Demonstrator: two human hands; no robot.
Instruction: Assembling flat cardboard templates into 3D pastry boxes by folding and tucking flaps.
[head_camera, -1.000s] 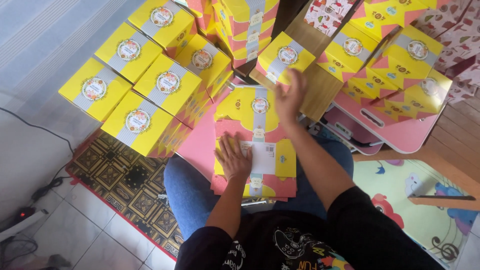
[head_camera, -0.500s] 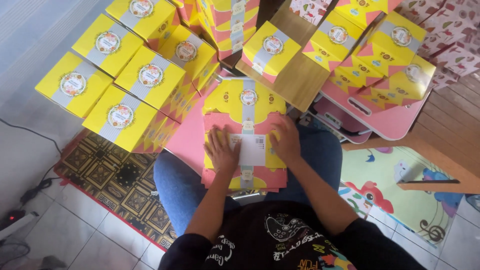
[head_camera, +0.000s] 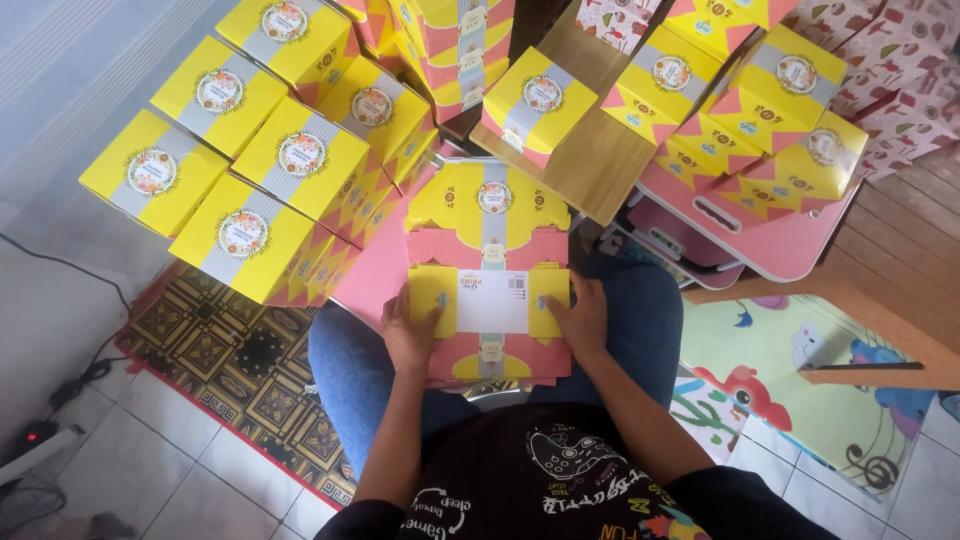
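A flat, unfolded box blank (head_camera: 489, 270) in yellow and pink is laid across the lap, on top of a thin stack of like blanks. A grey band with a round label runs down its middle, and a white rectangular panel sits at its centre, flanked by yellow flaps. The left hand (head_camera: 408, 330) is pressed open on the blank's left edge, fingers on the yellow flap; the right hand (head_camera: 580, 318) is laid open on the right edge in the same way. Nothing is gripped by either; the blank is only held flat.

To the left, assembled yellow boxes (head_camera: 270, 160) are stacked on the floor, each crossed by a grey band bearing a round floral label. More of the same boxes (head_camera: 770, 110) are piled on a pink folding surface (head_camera: 775, 255) to the right, and one box (head_camera: 540, 105) is set on a wooden surface (head_camera: 590, 165). All are closed, so their contents cannot be told. A patterned mat (head_camera: 240, 370) is spread on the tiled floor.
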